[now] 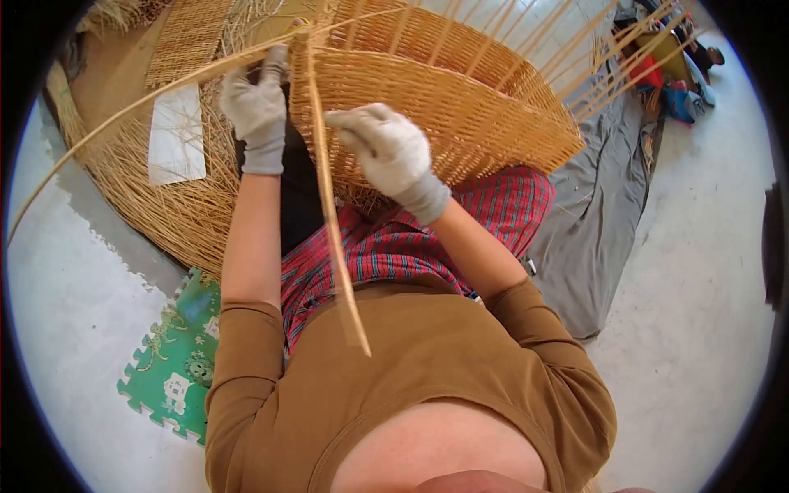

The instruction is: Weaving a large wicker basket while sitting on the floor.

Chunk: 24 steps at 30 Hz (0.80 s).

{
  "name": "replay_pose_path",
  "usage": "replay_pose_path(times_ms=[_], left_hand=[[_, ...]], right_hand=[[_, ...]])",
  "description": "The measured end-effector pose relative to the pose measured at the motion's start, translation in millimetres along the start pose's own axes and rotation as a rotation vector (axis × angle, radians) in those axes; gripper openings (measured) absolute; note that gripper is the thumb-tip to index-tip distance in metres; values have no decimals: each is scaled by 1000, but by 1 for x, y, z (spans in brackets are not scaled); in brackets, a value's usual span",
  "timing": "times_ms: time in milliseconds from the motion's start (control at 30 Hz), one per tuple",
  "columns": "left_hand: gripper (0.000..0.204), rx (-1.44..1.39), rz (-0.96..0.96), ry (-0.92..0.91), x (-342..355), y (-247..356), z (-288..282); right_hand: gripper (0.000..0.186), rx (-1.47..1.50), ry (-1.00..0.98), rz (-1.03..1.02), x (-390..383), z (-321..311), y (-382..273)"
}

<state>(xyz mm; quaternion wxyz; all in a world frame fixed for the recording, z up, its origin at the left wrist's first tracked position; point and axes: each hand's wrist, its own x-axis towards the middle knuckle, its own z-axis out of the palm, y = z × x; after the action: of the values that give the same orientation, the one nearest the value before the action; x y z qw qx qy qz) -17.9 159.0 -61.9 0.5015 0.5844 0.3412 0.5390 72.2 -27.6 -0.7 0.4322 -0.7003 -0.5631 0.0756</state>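
Observation:
Both my hands wear whitish work gloves with grey cuffs. My left hand [256, 111] is raised at the left corner of a woven wicker basket [444, 111], its fingers curled at a long, bowed wicker strand [131, 117]. A second strand [329, 197] runs from that corner down across my lap, its lower end blurred. My right hand [385, 149] is in front of the basket wall, fingers bent and pressed together, tips close to the second strand. Whether anything thin is between them is hidden. Unwoven stakes [551, 49] fan out from the basket's far side.
A large bundle of loose wicker strands [164, 214] lies to the left, with a white sheet [177, 135] on it. Beyond is a woven mat [191, 37]. A green foam mat [177, 361] lies lower left, a grey cloth [588, 238] at right. Various items [678, 78] sit far right.

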Motion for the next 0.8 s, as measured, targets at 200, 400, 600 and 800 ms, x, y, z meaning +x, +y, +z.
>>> replay_pose_path(times_ms=[200,400,600,800], left_hand=[[26,-11,-153,-100,-22,8,-6],[56,87,184,-538,34,-34,5],[49,-105,-34,-674,29,-46,13],[32,-310,-365,-363,4,-30,39]], right_hand=[[10,-226,-191,-156,62,43,-47],[20,82,3,-244,21,7,-24],[22,970,401,888,11,-15,63],[40,-133,458,-18,117,-11,31]])
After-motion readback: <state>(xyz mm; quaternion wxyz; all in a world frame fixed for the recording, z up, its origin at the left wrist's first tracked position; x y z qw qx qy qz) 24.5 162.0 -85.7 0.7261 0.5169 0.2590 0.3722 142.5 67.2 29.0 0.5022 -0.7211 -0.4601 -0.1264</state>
